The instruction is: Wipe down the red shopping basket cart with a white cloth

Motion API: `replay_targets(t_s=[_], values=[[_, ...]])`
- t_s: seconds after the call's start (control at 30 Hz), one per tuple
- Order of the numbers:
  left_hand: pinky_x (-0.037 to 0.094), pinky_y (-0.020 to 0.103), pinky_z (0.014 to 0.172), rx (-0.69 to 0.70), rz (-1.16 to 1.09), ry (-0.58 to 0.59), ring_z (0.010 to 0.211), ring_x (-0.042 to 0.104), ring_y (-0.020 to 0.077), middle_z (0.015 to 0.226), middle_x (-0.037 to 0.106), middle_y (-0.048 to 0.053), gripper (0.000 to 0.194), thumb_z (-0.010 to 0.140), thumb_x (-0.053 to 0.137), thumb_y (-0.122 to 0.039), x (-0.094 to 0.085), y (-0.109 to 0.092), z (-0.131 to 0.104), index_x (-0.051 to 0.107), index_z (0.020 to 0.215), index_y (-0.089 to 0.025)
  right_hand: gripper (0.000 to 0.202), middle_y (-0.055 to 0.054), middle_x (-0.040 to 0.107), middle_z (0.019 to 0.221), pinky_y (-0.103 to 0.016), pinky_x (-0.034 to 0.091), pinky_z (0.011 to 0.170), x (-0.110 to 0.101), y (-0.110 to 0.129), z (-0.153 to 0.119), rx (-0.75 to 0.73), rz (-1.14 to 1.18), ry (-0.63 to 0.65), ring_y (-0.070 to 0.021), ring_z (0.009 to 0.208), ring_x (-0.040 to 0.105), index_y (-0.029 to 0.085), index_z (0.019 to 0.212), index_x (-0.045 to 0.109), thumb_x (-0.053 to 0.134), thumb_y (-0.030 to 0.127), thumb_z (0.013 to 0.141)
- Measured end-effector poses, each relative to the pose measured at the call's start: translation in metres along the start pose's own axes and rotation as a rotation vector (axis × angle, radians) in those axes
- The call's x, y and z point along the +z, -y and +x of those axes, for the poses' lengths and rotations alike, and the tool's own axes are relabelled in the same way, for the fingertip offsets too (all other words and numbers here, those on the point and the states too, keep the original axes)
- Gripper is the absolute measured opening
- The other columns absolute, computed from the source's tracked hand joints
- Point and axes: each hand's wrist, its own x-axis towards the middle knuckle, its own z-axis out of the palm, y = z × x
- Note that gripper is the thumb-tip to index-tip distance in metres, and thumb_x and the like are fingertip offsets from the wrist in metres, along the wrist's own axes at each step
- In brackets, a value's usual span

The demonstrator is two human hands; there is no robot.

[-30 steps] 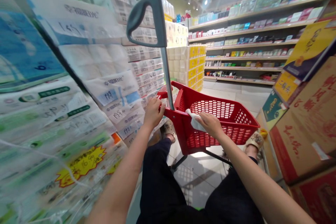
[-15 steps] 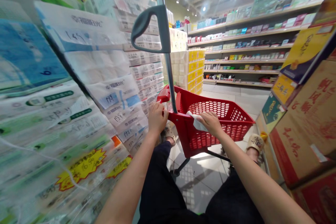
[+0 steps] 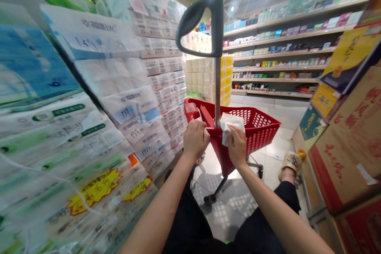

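Observation:
A red plastic shopping cart (image 3: 262, 125) with a perforated basket stands in front of me on its wheels. My left hand (image 3: 195, 138) is closed around the red handle (image 3: 191, 112) at its near left side. Pressed to the basket's near rim, my right hand (image 3: 237, 145) holds a white cloth (image 3: 231, 122), partly draped over the edge; it may be a wipe or tissue. Between the hands a metal pole (image 3: 218, 83) rises from the cart, with a grey looped grip (image 3: 205, 27) near its top. My fingertips on the left are partly hidden.
Stacked tissue packs (image 3: 119, 87) with handwritten prices line the left side. Cardboard cartons (image 3: 351, 135) stand close on the right, beside my shoe (image 3: 290, 163). Shelves of small boxes (image 3: 276, 63) run along the back, past the tiled floor (image 3: 268, 158).
The cart has turned, its pole and grip shifting right and its left side swinging nearer the middle. My right hand has slid the cloth along the rim toward the pole. My left hand keeps its hold.

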Motion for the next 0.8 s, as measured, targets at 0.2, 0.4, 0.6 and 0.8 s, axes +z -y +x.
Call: replay_targets(t_s=[0.2,0.4,0.6,0.8], values=[[0.037,0.044,0.108,0.030,-0.133,0.003,0.119,0.049,0.0247,0.118,0.055,0.009,0.037,0.084,0.044,-0.012,0.003,-0.022,-0.001,0.044,0.120,-0.019,0.027,-0.008,0.062,0.117,-0.041,0.041,0.099,-0.016,0.025,-0.014,0.003,0.092,-0.106,-0.0223,0.112,0.054,0.024,0.114,0.063,0.044,0.031,0.096],[0.037,0.045,0.109,0.042,-0.300,0.018,0.132,0.041,0.0255,0.141,0.041,0.014,0.041,0.085,0.044,-0.015,0.006,-0.050,-0.002,0.037,0.125,-0.019,0.026,-0.005,0.065,0.116,-0.041,0.037,0.104,-0.031,0.042,0.010,-0.155,0.013,0.007,-0.0220,0.114,0.054,0.026,0.112,0.065,0.044,0.029,0.097],[0.039,0.041,0.109,-0.062,-0.466,-0.047,0.140,0.031,0.0234,0.156,0.014,0.015,0.041,0.087,0.039,-0.012,0.002,-0.056,0.010,0.034,0.128,-0.018,0.024,-0.005,0.065,0.113,-0.036,0.042,0.095,-0.052,0.050,0.038,-0.210,-0.057,0.248,-0.0214,0.108,0.056,0.025,0.111,0.061,0.043,0.032,0.098],[0.027,0.041,0.117,0.092,-0.323,0.039,0.139,0.033,0.0179,0.146,0.041,0.007,0.034,0.096,0.032,-0.020,0.016,-0.011,0.041,0.043,0.128,-0.021,0.022,-0.007,0.061,0.098,-0.040,0.042,0.090,-0.052,0.023,0.038,-0.198,0.031,0.189,-0.0231,0.099,0.054,0.022,0.099,0.057,0.038,0.033,0.098]])
